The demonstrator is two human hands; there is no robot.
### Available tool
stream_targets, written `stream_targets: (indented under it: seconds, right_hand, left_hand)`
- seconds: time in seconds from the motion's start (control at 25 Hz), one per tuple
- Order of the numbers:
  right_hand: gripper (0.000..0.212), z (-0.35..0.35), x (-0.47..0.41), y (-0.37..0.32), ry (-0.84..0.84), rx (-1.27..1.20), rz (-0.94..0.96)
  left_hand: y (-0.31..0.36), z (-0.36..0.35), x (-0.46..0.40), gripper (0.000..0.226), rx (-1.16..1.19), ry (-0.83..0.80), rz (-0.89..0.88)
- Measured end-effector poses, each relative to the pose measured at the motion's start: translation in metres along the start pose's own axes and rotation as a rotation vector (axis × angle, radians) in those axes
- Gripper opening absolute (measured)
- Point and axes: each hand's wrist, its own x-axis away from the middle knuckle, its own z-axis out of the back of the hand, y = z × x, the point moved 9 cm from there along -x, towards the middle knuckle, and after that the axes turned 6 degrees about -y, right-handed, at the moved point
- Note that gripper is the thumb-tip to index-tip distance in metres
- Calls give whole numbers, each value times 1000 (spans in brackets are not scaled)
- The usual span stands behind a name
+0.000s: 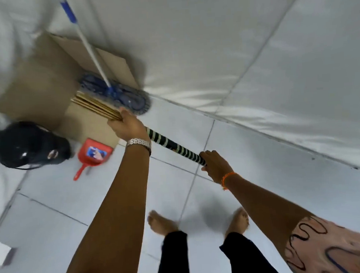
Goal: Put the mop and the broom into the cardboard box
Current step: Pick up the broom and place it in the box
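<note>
A brown cardboard box [33, 90] stands open against the white wall at the upper left. The mop [117, 95] has its blue head at the box's near right corner, and its white and blue pole leans up against the wall. I hold the broom [171, 146] by its black and pale green striped handle. My left hand [127, 124] grips it near the straw-coloured bristles [95, 106], which reach over the box's near edge. My right hand [215, 165] grips the handle's lower end.
A red dustpan [92, 155] lies on the tiled floor in front of the box, next to a black bag [28, 145]. A small white box [0, 252] sits at the far left. My bare feet [162, 223] stand on the white tiles.
</note>
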Motion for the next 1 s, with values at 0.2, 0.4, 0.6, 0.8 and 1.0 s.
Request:
stream_targets:
  seconds: [0.2,0.4,0.6,0.8,1.0]
  right_hand:
    - [24,-3,-61,-126,56,-205,41]
    - [25,-7,-173,-286,67,-394,81]
    - [44,-4,-336,-401,114,-487,132]
    - [73,-10,-502,-458,30,-557,12]
    - [72,-53,-540,-450,-49,-566,-160]
  left_hand:
    - [114,22,-42,14,-120,-512,-76]
    - [243,51,-141,8,-402,-639,-304]
    - [327,16,-262,27,-578,-761,-552]
    - [345,-29,-429,19,-658,-799,-610]
    - [355,-68,-557,8,-651,-837,-622]
